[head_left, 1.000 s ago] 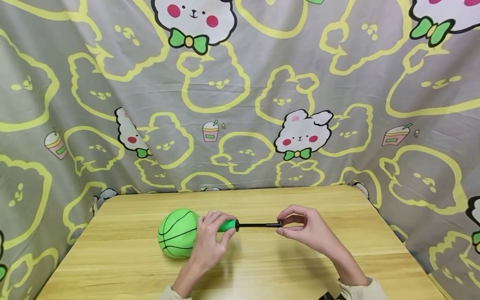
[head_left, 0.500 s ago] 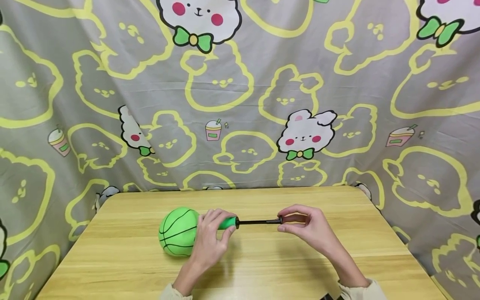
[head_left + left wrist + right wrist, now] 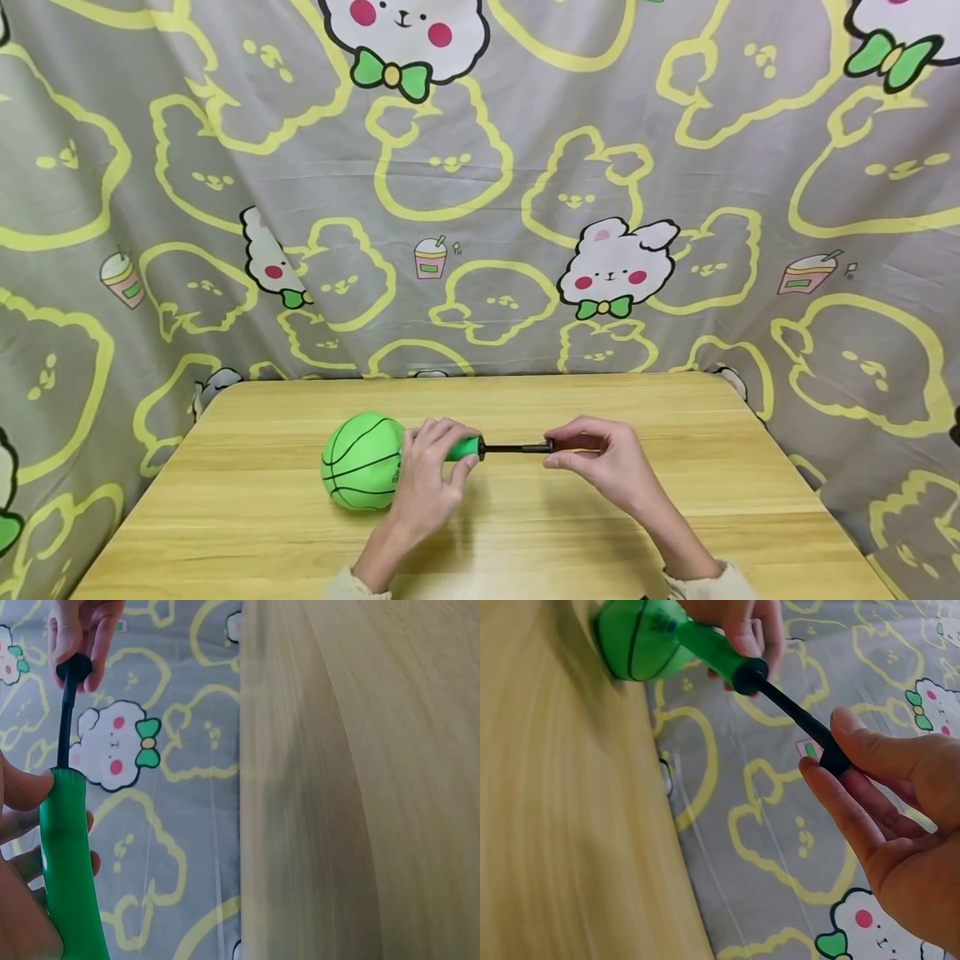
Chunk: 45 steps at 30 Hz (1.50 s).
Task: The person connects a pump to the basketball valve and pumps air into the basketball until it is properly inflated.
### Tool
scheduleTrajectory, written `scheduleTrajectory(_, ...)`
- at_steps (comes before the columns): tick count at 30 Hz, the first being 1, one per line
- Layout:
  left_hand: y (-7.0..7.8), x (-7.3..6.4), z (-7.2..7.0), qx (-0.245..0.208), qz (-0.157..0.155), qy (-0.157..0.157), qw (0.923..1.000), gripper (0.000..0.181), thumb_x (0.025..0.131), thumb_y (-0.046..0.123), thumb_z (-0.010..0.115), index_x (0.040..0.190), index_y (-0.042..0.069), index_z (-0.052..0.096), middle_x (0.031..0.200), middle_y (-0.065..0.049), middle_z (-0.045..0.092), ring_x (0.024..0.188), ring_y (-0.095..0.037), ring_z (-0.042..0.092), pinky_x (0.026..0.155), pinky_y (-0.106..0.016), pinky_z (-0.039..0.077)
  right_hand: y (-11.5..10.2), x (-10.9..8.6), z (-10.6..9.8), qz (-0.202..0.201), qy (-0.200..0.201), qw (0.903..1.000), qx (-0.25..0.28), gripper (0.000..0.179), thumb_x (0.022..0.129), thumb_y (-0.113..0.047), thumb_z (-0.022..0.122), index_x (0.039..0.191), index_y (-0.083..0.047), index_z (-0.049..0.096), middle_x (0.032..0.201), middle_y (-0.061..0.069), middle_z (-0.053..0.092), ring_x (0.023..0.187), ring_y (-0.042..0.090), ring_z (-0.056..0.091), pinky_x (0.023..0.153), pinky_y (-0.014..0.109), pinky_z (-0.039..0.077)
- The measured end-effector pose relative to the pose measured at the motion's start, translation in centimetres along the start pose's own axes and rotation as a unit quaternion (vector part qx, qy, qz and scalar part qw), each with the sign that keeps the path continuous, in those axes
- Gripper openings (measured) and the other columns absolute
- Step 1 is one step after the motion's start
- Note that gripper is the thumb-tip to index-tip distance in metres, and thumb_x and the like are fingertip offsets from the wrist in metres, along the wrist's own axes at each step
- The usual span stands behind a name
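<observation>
A green ball [image 3: 362, 462] with black basketball lines is at the left of the table, at the far end of a hand pump. My left hand [image 3: 429, 479] grips the pump's green barrel [image 3: 71, 855], covering much of it in the head view. To the right of that hand, the black rod [image 3: 517, 448] stretches out of the barrel. My right hand [image 3: 611, 462] pinches the rod's black end knob [image 3: 834, 759] between thumb and fingers. In the right wrist view the barrel's far end meets the ball; the left hand partly hides the barrel there.
A light wooden table [image 3: 247, 533] lies under the hands. Behind it and along both sides hangs a grey curtain [image 3: 480, 200] with cartoon prints. The cut-off tip of a dark object [image 3: 643, 597] shows at the bottom edge by the right sleeve.
My right hand has moved left towards my left hand, and less of the black rod now shows. The left hand keeps its grip on the barrel. The head view has shifted slightly.
</observation>
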<state>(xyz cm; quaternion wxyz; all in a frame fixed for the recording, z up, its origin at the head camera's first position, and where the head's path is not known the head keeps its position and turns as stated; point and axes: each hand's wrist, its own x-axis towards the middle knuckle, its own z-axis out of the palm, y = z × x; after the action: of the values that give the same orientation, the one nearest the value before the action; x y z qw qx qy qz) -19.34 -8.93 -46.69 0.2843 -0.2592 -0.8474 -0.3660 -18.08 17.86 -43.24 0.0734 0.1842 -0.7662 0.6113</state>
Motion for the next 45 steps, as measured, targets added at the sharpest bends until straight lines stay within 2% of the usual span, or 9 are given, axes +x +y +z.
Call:
scheduleTrajectory(4,0.1,0.0,0.1,0.0,-0.003,-0.005,1.0,0.024,0.083,0.013,0.078,0.107,0.016,0.074,0.102,0.007,0.069,0.093,-0.01,0.054,0.088,-0.042,0.034,0.4,0.0,1.0,-0.011,0.007,0.9998,0.015,0.025,0.076,-0.004,0.088,0.098,-0.001,0.078,0.099,0.021,0.075,0.088,0.023,0.076,0.074,0.036,0.06)
scheduleTrajectory(10,0.3,-0.1,0.2,0.002,-0.004,-0.011,0.9999,0.024,0.083,0.013,0.077,0.106,0.019,0.074,0.101,0.008,0.068,0.092,-0.011,0.053,0.088,-0.042,0.034,0.8,0.0,2.5,-0.015,0.015,0.9993,0.032,0.024,0.077,-0.002,0.087,0.099,-0.001,0.078,0.099,0.02,0.074,0.089,0.022,0.075,0.074,0.036,0.06)
scheduleTrajectory(17,0.3,-0.2,0.2,0.004,0.002,-0.013,0.9999,0.023,0.084,0.015,0.077,0.106,0.016,0.075,0.101,0.008,0.068,0.091,-0.011,0.052,0.087,-0.043,0.033,0.9,0.0,3.9,-0.012,0.02,0.9985,0.05,0.028,0.077,-0.001,0.087,0.102,0.004,0.075,0.103,0.027,0.072,0.092,0.026,0.075,0.074,0.036,0.06)
scheduleTrajectory(26,0.8,-0.4,0.4,0.001,0.004,-0.019,0.9998,0.026,0.082,0.012,0.078,0.106,0.02,0.074,0.101,0.009,0.066,0.092,-0.01,0.051,0.088,-0.042,0.033,1.2,0.1,5.6,-0.03,0.014,0.9984,0.046,0.027,0.078,-0.002,0.086,0.101,0.004,0.074,0.101,0.018,0.074,0.095,0.028,0.075,0.075,0.034,0.06)
scheduleTrajectory(28,0.8,-0.5,0.5,0.0,0.005,-0.02,0.9998,0.026,0.082,0.012,0.078,0.106,0.019,0.074,0.101,0.01,0.066,0.091,-0.01,0.051,0.089,-0.043,0.033,1.3,0.1,5.8,-0.035,0.011,0.9985,0.042,0.027,0.078,-0.002,0.086,0.102,0.003,0.075,0.102,0.021,0.073,0.096,0.029,0.075,0.075,0.033,0.059)
scheduleTrajectory(31,0.8,-0.5,0.5,0.003,0.004,-0.022,0.9997,0.026,0.082,0.013,0.078,0.107,0.02,0.074,0.102,0.01,0.066,0.092,-0.01,0.051,0.088,-0.042,0.033,1.1,0.1,5.8,-0.029,0.004,0.999,0.036,0.026,0.08,-0.005,0.085,0.104,-0.001,0.075,0.104,0.023,0.072,0.097,0.027,0.074,0.076,0.033,0.06)
scheduleTrajectory(37,0.6,-0.5,0.4,0.0,0.001,-0.036,0.9993,0.024,0.085,0.017,0.077,0.109,0.022,0.073,0.105,0.011,0.067,0.098,-0.01,0.053,0.09,-0.043,0.034,0.8,0.1,5.3,-0.011,-0.015,0.9993,0.033,0.025,0.083,-0.009,0.085,0.105,-0.011,0.074,0.105,0.016,0.071,0.099,0.025,0.073,0.078,0.034,0.059)
scheduleTrajectory(42,0.5,-0.2,0.4,-0.003,0.001,-0.041,0.9992,0.022,0.088,0.019,0.076,0.109,0.023,0.072,0.106,0.01,0.067,0.1,-0.01,0.055,0.091,-0.044,0.035,0.8,0.2,4.2,-0.016,-0.021,0.999,0.036,0.025,0.084,-0.005,0.084,0.107,-0.005,0.072,0.105,0.015,0.07,0.101,0.033,0.072,0.079,0.034,0.059)
scheduleTrajectory(45,0.4,-0.2,0.4,-0.004,-0.002,-0.04,0.9992,0.021,0.089,0.02,0.076,0.11,0.021,0.072,0.107,0.009,0.068,0.1,-0.011,0.055,0.09,-0.044,0.035,0.6,0.2,3.5,-0.007,-0.022,0.9989,0.04,0.026,0.083,-0.003,0.084,0.107,-0.002,0.072,0.105,0.014,0.071,0.101,0.034,0.072,0.079,0.035,0.059)
